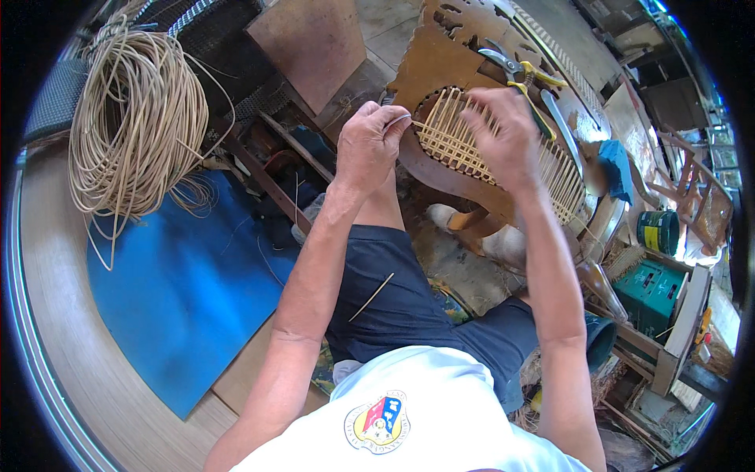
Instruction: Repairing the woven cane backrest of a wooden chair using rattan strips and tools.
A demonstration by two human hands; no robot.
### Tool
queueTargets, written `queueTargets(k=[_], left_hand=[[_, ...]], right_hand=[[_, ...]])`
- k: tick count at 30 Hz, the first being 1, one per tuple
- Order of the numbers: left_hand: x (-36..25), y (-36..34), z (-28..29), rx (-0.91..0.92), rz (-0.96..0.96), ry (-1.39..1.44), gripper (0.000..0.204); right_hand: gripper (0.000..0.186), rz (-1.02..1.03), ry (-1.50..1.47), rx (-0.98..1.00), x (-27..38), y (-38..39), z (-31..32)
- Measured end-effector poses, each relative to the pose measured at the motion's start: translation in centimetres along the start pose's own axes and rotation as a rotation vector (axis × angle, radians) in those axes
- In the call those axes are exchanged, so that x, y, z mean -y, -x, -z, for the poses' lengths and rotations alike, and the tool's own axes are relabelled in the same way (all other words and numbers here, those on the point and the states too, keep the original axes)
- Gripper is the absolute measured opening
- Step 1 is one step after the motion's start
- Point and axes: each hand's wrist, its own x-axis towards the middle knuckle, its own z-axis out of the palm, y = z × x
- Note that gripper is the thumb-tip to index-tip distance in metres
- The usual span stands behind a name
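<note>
A carved brown wooden chair part (425, 67) lies in front of me, with a panel of woven cane strips (452, 145) set in its opening. My left hand (368, 149) is closed at the panel's left edge, pinching a thin cane strip that runs toward the weave. Over the middle of the panel is my right hand (507, 138), its fingers smeared by motion, so I cannot make out whether it holds anything. Just beyond it, pruning shears (503, 59) with yellow handles rest on the wood.
A big coil of rattan cane (134, 126) hangs at the left above a blue sheet (185, 291). One short cane piece (371, 297) lies on my dark shorts. To the right are a blue cloth (616, 169), a dark green bucket (657, 232) and a green crate (649, 295).
</note>
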Motion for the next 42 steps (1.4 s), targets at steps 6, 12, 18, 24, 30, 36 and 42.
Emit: queueTargets(k=[6, 12, 18, 24, 30, 36, 42], left_hand=[[-1.3, -0.8, -0.7, 0.001, 0.023, -0.094, 0.017], [-1.9, -1.1, -0.7, 0.054, 0.287, 0.040, 0.017], [-1.7, -0.1, -1.4, -0.073, 0.149, -0.049, 0.015], [0.0, 1.0, -1.3, -0.239, 0.239, 0.100, 0.015], [1.2, 2.4, 0.6, -0.178, 0.388, 0.165, 0.018], [1.9, 2.5, 1.2, -0.213, 0.376, 0.201, 0.019], [1.2, 1.3, 1.3, -0.138, 0.366, 0.201, 0.019]], right_hand=[[0.018, -0.001, -0.039, -0.056, 2.7, 2.0, -5.2], [0.010, -0.018, -0.035, -0.137, 3.2, 1.8, -6.6], [0.006, 0.026, -0.090, -0.209, 2.7, 2.0, -7.0], [0.004, 0.048, -0.022, -0.213, 3.6, 1.7, -7.0], [0.005, 0.036, 0.095, -0.269, 3.8, 1.5, -7.7], [0.005, 0.037, 0.084, -0.199, 4.2, 1.2, -7.4], [0.006, 0.035, 0.006, -0.089, 4.0, 0.8, -6.2]])
